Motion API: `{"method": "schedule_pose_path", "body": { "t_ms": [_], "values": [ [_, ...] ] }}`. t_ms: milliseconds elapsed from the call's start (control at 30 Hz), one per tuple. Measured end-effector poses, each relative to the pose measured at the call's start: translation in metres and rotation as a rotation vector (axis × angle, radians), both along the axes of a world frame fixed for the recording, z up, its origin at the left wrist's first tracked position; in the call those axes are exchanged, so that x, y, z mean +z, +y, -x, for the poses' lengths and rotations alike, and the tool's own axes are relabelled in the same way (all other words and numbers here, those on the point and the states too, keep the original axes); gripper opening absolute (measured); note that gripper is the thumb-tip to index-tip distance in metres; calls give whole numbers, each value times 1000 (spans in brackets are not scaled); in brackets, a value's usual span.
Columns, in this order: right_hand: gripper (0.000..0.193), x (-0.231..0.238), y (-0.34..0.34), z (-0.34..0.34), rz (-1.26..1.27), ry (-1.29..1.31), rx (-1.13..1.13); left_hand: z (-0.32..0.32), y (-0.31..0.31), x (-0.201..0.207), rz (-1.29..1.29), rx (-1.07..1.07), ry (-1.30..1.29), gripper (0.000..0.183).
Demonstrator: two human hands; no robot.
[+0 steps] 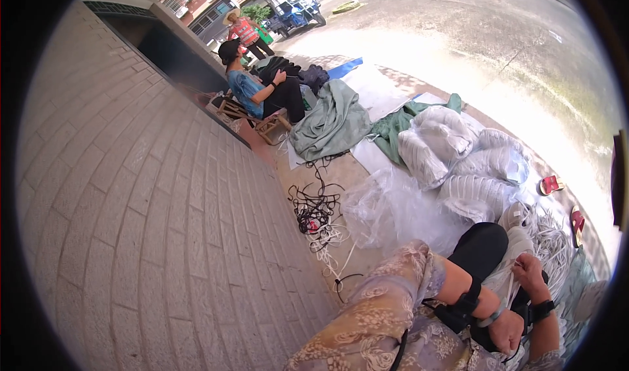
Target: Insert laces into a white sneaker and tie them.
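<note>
My left hand point(506, 332) is low in the view, its fingers curled closed over my lap. A grey bangle and a black strap circle that wrist, and whatever the fingers hold is hidden. Above it, my right hand point(529, 274) is raised with fingers pinched together at a thin white lace point(512, 283). Beside the right hand lies a white shoe-like piece point(517, 239), partly covered by the hand. A heap of loose white laces point(552, 239) spreads just beyond it. My dark-clothed knee point(483, 243) is left of the pinched fingers.
Plastic-wrapped white stacked bundles point(445, 135) and clear plastic sheeting point(400, 204) lie ahead. Black cords point(313, 210) tangle near the brick wall point(177, 220). Green cloth point(334, 122) lies near a seated person point(252, 86). Red slippers point(551, 185) are at right.
</note>
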State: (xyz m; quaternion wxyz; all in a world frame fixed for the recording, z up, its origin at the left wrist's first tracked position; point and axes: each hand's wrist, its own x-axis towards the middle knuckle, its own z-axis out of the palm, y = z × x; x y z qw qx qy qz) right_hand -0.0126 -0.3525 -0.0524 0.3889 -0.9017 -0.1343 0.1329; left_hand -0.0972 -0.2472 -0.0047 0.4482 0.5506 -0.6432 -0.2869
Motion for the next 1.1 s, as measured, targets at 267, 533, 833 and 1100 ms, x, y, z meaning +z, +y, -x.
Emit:
{"method": "schedule_pose_path", "body": {
  "t_ms": [267,533,833,1100],
  "values": [
    [13,3,20,-6,353,-282,162,-2,7,15,-60,-35,-91,24],
    [14,10,-6,1,139,-60,14,-7,14,18,3,-5,-36,23],
    [12,-4,0,5,215,-381,61,-6,9,5,-21,52,-57,22],
    [15,-4,-9,3,128,-214,63,8,-4,3,-22,36,-219,22]
  ]
}}
